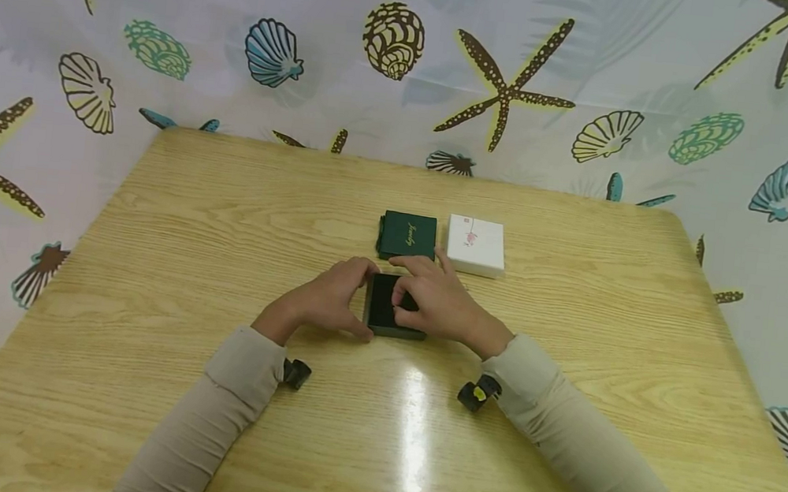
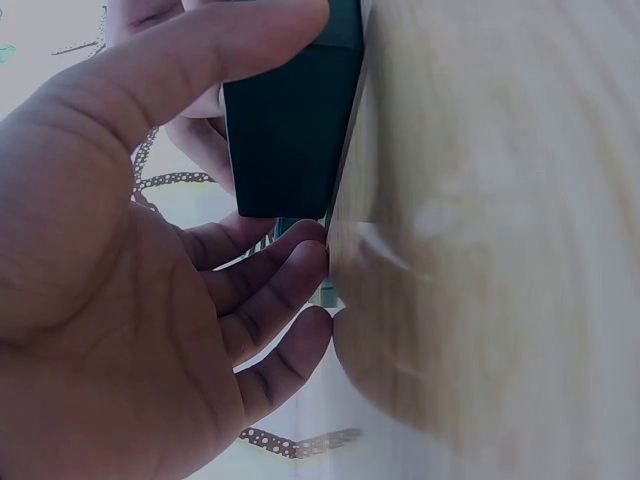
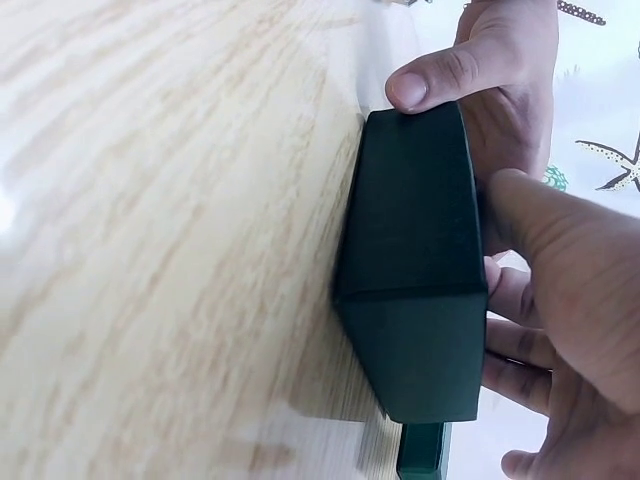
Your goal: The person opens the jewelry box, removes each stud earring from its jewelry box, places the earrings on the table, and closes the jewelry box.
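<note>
A dark green square jewelry box (image 1: pixel 396 332) stands without a lid on the table, its inside lined by a black insert (image 1: pixel 381 304). My left hand (image 1: pixel 332 295) grips the box's left side, thumb at the near corner and fingers toward the far one. Over the insert, my right hand (image 1: pixel 434 301) pinches thumb and index finger together on a tiny pale speck, too small to identify. In the right wrist view, the box's outer wall (image 3: pixel 420 210) hides those fingertips. The left wrist view shows the left thumb (image 2: pixel 250 40) against the box wall (image 2: pixel 290 140).
Just behind the hands lies a dark green box or lid (image 1: pixel 408 235) with gold lettering and a ribbon at its left. A white box (image 1: pixel 475 246) with a small pink print sits to its right. The wooden table (image 1: pixel 227 198) meets a patterned cloth (image 1: pixel 336 106) at the back.
</note>
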The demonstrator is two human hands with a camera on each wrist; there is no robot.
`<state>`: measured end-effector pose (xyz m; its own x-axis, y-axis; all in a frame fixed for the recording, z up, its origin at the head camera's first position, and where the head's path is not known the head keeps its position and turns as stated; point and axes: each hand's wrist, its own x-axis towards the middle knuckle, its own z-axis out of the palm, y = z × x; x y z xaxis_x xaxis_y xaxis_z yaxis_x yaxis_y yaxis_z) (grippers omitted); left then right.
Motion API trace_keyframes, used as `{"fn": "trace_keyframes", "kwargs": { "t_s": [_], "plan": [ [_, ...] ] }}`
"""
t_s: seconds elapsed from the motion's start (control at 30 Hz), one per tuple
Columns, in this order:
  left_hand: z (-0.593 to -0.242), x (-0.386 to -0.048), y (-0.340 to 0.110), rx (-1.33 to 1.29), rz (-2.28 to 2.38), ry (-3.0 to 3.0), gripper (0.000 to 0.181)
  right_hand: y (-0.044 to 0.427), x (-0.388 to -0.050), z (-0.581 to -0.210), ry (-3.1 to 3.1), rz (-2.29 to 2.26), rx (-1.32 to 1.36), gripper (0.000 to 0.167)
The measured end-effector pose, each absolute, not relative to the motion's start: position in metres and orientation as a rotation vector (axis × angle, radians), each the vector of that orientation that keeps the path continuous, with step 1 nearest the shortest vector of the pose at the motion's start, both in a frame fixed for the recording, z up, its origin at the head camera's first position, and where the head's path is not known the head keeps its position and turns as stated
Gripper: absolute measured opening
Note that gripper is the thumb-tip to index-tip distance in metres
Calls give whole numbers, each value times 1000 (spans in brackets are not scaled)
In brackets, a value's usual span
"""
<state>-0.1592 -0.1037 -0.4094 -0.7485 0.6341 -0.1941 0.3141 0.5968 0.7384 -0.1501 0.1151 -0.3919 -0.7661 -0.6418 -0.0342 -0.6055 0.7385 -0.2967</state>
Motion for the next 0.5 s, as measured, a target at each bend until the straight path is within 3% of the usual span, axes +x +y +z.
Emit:
{"fn": "trace_keyframes", "kwargs": {
  "t_s": [0.5],
  "plan": [
    [-410, -159, -104, 765, 991, 2382, 81, 117, -150, -390, 2760, -456, -986, 7]
  ]
}}
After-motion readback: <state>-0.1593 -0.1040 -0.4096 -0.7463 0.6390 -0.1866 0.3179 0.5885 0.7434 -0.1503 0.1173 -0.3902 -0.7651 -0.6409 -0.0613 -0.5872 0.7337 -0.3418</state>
